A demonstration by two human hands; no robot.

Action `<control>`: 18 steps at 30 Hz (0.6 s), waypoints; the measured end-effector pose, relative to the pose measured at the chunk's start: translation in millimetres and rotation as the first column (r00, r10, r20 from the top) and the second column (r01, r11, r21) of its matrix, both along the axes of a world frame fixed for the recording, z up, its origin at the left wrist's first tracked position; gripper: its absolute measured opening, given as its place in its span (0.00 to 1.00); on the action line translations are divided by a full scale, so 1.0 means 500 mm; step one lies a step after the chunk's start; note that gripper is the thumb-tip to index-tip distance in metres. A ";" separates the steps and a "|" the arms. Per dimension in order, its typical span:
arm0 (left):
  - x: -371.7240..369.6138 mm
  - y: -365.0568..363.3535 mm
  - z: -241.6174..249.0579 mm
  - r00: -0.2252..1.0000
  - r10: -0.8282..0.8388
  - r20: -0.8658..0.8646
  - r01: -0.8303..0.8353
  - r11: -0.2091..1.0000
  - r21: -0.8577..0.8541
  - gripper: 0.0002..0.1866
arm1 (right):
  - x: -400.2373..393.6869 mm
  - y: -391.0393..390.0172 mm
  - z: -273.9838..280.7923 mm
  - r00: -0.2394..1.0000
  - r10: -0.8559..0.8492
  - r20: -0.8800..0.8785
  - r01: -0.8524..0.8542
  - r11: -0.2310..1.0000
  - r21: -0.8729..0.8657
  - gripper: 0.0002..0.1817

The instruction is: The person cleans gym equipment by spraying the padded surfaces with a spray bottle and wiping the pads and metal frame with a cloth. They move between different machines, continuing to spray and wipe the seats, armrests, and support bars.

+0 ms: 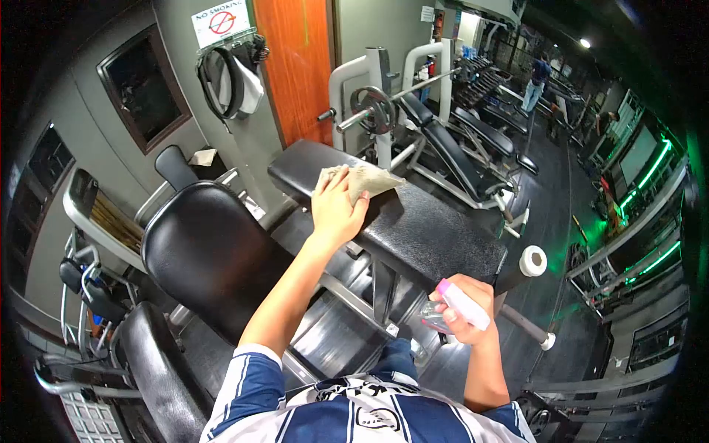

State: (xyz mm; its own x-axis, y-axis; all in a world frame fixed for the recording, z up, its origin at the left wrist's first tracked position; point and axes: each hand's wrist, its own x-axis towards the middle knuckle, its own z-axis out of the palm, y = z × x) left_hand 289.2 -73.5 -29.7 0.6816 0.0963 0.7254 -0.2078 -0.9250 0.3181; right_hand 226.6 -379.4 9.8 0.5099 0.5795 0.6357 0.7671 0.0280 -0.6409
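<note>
My left hand point(338, 209) presses a beige cloth point(373, 180) onto the black padded bench point(436, 225), toward its far left part. The fingers lie over the cloth's left side. In my right hand point(473, 306) is a spray bottle point(464, 304) with a white and pink top and a clear body, partly hidden by the fingers. That hand is near the bench's right end, beside a round white-capped post point(533, 261). The bench's surface looks shiny in places.
A black padded seat point(210, 247) stands at the left. Behind the bench are a barbell with a plate point(373, 111) and an inclined bench point(450, 155). A person point(535, 83) stands far back at the right. A metal bar point(524, 325) sticks out at the lower right.
</note>
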 end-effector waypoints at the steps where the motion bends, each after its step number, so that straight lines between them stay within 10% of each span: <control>1: 0.001 0.000 0.001 1.000 0.001 -0.017 -0.001 1.000 0.004 0.20 | 0.000 0.002 0.001 1.000 0.009 0.008 -0.009 1.000 0.006 0.12; 10: 0.016 -0.005 0.034 0.982 0.040 -0.183 -0.018 0.992 0.122 0.23 | 0.016 0.002 0.015 0.978 0.206 -0.001 -0.206 0.975 -0.089 0.12; 18: 0.033 -0.180 0.073 0.921 -0.238 -0.308 0.310 0.928 0.209 0.26 | 0.008 0.002 0.003 0.975 0.217 0.038 -0.213 0.973 -0.091 0.13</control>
State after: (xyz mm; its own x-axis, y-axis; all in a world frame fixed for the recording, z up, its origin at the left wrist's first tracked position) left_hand 305.9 -163.3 7.0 0.8289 -0.2817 0.4834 -0.4028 -0.9000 0.1663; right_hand 230.8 -378.4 11.2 0.3379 0.7256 0.5994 0.7789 0.1419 -0.6109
